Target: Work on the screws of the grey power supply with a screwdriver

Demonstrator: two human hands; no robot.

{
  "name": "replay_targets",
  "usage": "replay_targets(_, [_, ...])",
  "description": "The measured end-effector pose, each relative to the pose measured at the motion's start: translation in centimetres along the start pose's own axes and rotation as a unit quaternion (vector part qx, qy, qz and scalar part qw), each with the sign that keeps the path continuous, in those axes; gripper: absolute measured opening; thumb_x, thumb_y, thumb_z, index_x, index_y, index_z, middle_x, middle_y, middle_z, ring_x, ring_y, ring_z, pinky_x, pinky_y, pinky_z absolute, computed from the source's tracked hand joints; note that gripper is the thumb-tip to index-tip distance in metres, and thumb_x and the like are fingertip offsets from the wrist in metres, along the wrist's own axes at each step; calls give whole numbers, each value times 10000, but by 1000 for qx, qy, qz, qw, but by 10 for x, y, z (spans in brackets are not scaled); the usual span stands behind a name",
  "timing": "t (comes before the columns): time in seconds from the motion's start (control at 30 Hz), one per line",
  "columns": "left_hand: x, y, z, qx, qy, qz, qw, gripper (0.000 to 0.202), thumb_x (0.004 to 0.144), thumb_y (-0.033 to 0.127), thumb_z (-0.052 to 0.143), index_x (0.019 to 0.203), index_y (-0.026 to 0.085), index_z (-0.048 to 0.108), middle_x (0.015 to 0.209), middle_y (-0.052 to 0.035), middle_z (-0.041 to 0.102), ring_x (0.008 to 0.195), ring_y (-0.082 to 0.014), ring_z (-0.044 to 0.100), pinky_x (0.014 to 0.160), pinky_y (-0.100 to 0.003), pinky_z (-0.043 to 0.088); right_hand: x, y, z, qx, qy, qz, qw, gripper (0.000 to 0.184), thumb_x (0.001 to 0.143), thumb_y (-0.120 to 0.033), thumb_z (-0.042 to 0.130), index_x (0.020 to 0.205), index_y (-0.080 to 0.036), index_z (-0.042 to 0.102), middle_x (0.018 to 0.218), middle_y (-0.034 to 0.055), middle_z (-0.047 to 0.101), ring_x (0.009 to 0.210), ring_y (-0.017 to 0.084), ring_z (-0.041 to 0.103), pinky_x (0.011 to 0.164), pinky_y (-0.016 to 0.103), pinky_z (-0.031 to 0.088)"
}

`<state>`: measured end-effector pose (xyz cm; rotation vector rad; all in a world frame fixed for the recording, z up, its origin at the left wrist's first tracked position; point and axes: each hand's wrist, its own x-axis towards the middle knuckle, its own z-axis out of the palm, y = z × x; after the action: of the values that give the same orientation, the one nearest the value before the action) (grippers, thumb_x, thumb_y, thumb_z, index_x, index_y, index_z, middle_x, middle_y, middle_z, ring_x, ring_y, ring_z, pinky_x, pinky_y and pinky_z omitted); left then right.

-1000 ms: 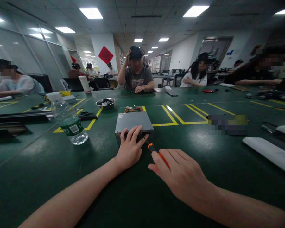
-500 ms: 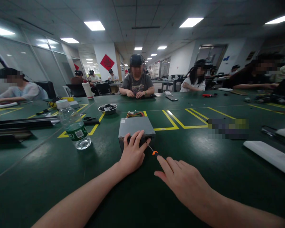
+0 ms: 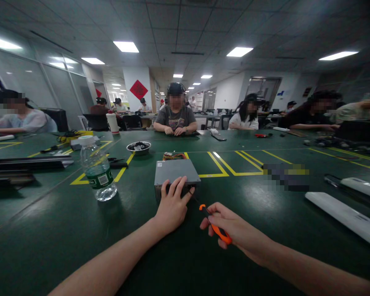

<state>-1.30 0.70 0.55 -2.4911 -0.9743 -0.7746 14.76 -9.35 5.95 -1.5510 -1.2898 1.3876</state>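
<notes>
A grey metal computer power supply unit (image 3: 176, 169) lies on the green table in front of me, its coloured cables (image 3: 174, 156) behind it. My left hand (image 3: 172, 205) holds it from the near side, fingers spread over its front top edge and one finger beside the right front corner. In my right hand (image 3: 223, 224) is a screwdriver (image 3: 219, 233) with an orange and black handle, gripped between thumb and fingers. Its thin shaft points up-left toward that corner; whether the tip touches the unit I cannot make out.
A water bottle (image 3: 99, 176) stands to the left, with a metal bowl (image 3: 138, 148) of small dark parts behind it. Dark strips (image 3: 24, 163) lie far left, a long white piece (image 3: 342, 216) at right. A person (image 3: 175, 117) sits opposite.
My right hand has turned over and its fingers have rewrapped, so the screwdriver's orange handle now shows. My left hand stays on the power supply unit. The view has tilted up slightly.
</notes>
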Motion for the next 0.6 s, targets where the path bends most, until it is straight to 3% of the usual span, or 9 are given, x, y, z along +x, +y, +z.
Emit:
replay_targets(0.1, [0, 0, 0, 6, -1, 1, 1000, 542, 721, 188, 564, 1247, 283, 474, 1397, -117, 330, 1272, -301, 280, 1014, -538, 168, 5, -1, 9, 152, 41, 94, 983, 73, 830, -157, 441, 895, -153, 474, 755, 4, 544, 536, 43, 479, 345, 108, 267])
replay_targets(0.2, [1, 1, -1, 6, -1, 3, 1000, 545, 715, 176, 560, 1245, 275, 479, 1401, -119, 323, 1274, -304, 279, 1018, -535, 166, 7, -3, 21, 248, 58, 94, 963, 29, 817, -147, 509, 828, -144, 482, 674, -30, 482, 460, 16, 414, 310, 96, 193])
replay_targets(0.3, [1, 1, 0, 2, 2, 2, 1000, 545, 706, 158, 557, 1236, 269, 490, 1401, -121, 323, 1276, -303, 280, 1023, -530, 160, 7, -4, 31, 330, 64, 87, 938, 108, 849, -153, 467, 742, -138, 476, 642, -23, 479, 431, 12, 398, 301, 96, 190])
replay_targets(0.47, [0, -1, 1, 3, -3, 8, 1000, 557, 713, 160, 553, 1253, 268, 469, 1405, -133, 316, 1292, -295, 259, 1025, -530, 147, 12, 5, 38, 367, 66, 140, 917, 185, 878, -227, 428, 787, -111, 540, 667, 22, 520, 493, 46, 476, 338, 112, 308])
replay_targets(0.6, [0, -1, 2, 7, -4, 12, 1000, 551, 718, 167, 550, 1254, 265, 467, 1412, -140, 303, 1296, -293, 254, 1021, -531, 148, 13, 7, 38, 395, 71, 142, 905, 172, 876, -224, 438, 773, -120, 528, 631, 6, 496, 459, 41, 452, 308, 107, 260])
